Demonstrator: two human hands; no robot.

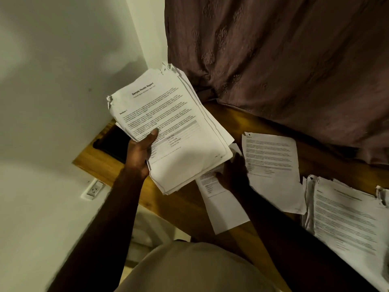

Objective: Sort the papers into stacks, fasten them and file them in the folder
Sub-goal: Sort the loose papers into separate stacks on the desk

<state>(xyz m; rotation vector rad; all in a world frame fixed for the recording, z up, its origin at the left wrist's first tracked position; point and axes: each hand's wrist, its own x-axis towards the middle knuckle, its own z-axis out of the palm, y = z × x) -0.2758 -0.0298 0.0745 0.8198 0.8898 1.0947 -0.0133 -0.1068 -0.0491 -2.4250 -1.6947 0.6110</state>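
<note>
My left hand (141, 151) grips a thick bundle of printed papers (174, 127) above the wooden table (174, 207); the top sheet is headed "Sample Health Report" and my thumb presses on it. My right hand (232, 172) lies flat, fingers spread, on a single sheet (225, 207) on the table just under the bundle's lower edge. To the right lies another printed sheet (273, 165). Further right, at the frame's edge, sits a stack of papers (347, 218) with ragged corners.
A dark flat object (114, 142) lies on the table's far left corner, partly hidden by the bundle. A brown curtain (284, 60) hangs behind the table. White walls stand at left, with a socket (93, 189) below the table edge.
</note>
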